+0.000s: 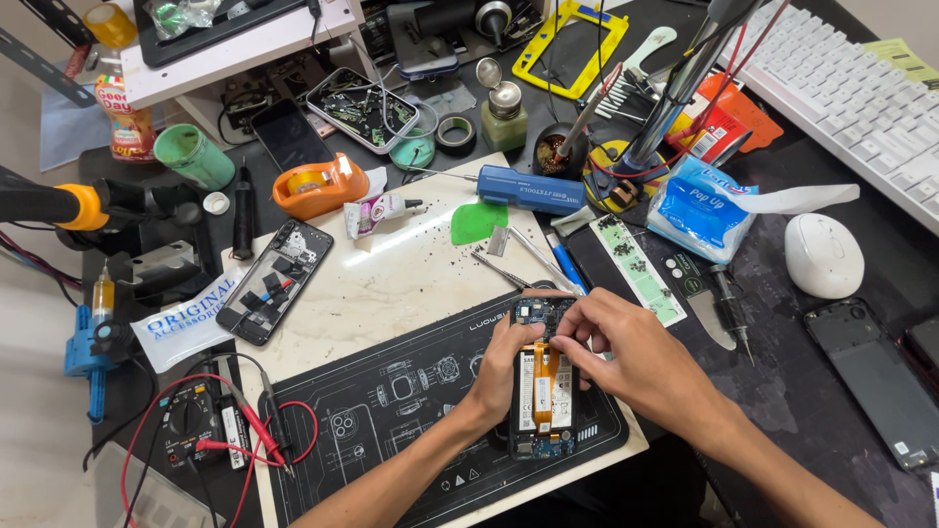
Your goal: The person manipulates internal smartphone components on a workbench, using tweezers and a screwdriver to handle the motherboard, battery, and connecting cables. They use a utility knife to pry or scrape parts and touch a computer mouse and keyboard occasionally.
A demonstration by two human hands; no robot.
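Head view looks down on an opened black smartphone with its back cover off (544, 391), battery and orange flex ribbon exposed, lying on a black printed repair mat (391, 411) near the bench's front edge. Left hand (501, 367) grips the phone's left side, steadying it. Right hand (626, 354) pinches at the upper part of the board with thumb and fingertips; whether it holds a small part, I cannot tell. Metal tweezers (509, 269) lie just beyond on the white marble-look board (391, 284). Another stripped black phone frame (274, 282) rests well to the left. Pulling too hard could likely tear the ribbon, and loose screws scattered nearby could get lost.
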